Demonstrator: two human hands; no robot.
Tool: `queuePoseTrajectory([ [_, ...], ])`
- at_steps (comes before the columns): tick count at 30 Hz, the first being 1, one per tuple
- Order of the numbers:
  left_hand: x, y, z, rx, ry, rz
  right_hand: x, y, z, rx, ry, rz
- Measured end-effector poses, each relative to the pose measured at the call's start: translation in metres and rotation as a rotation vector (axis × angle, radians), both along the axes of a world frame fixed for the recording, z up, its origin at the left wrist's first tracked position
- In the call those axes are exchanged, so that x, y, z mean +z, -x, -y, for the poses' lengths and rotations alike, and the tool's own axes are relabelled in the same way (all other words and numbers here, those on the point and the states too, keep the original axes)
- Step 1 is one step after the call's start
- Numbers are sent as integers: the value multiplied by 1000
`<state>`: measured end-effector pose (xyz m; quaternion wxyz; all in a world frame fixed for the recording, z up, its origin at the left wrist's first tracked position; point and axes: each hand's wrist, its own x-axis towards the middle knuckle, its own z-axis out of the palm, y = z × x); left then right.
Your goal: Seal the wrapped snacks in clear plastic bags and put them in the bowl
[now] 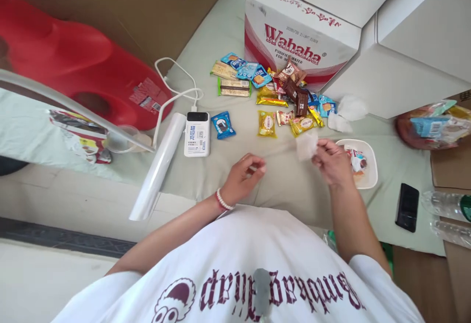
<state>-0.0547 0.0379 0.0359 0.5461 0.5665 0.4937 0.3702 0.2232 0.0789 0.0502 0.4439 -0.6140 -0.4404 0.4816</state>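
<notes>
My right hand (333, 161) pinches a thin, whitish, translucent piece (306, 146) between thumb and fingers; it looks like a small plastic bag or film. Beside that wrist stands a white bowl (372, 173) with a few wrapped items inside, partly hidden by the hand. My left hand (245, 178) hovers over the cloth, fingers loosely curled with a gap to the thumb, and nothing shows in it. Ahead lie yellow snack packets (267, 123), a blue packet (223, 125), and a pile of wrapped snacks (290, 85). More crumpled whitish film (351, 108) rests right of the pile.
A Wahaha carton (300, 38) stands behind the snacks. To the left are a white power bank (197, 139) with a cable, a white roll (158, 168) and a large red container (84, 58). On the right lie a black phone (407, 207) and clear bottles (447, 204).
</notes>
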Motion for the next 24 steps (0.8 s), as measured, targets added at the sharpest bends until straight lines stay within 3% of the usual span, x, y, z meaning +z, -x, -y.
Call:
queuePoseTrajectory([
  [3,0,-34,-24,24,31,23,-16,44,25,85,7,-55],
  [6,-11,-45,-40,43,90,107,-27,55,36,42,-22,-115],
  [9,-24,-32,-44,128,198,283,-33,40,38,-102,-12,-316],
  [13,-35,-2,-31,227,323,353,-41,22,40,-135,73,-528],
  [15,-34,9,-22,275,275,261,-43,22,41,-129,68,-533],
  [18,-24,13,-12,271,41,53,-41,32,42,-94,43,-495],
  [21,-13,-2,-13,96,-228,-122,-30,46,40,-14,69,-457],
  [24,-11,-20,-21,-62,-284,-199,-17,52,35,6,86,-463],
])
